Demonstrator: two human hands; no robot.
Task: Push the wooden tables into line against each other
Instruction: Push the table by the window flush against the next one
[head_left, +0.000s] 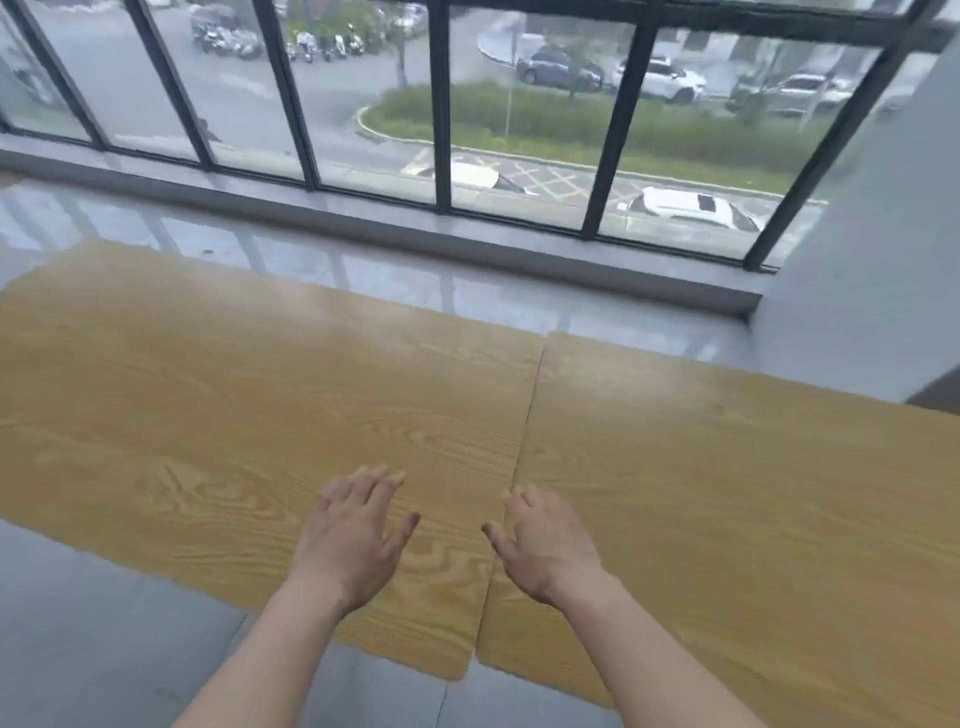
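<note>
Two light wooden tables stand end to end. The left table (208, 415) and the right table (727, 493) meet along a thin dark seam running from the far edge to the near edge. The right table's far edge sits slightly nearer to me than the left one's. My left hand (353, 535) hovers palm down over the left table, fingers spread, just left of the seam. Over the right table, just right of the seam, my right hand (545, 545) is also palm down with fingers apart. Neither hand holds anything.
Glossy grey floor (104, 623) surrounds the tables. Beyond them runs a low grey sill (415, 234) under a tall window with black frames (441, 130). A grey wall (857, 286) rises at the right, close to the right table's far corner.
</note>
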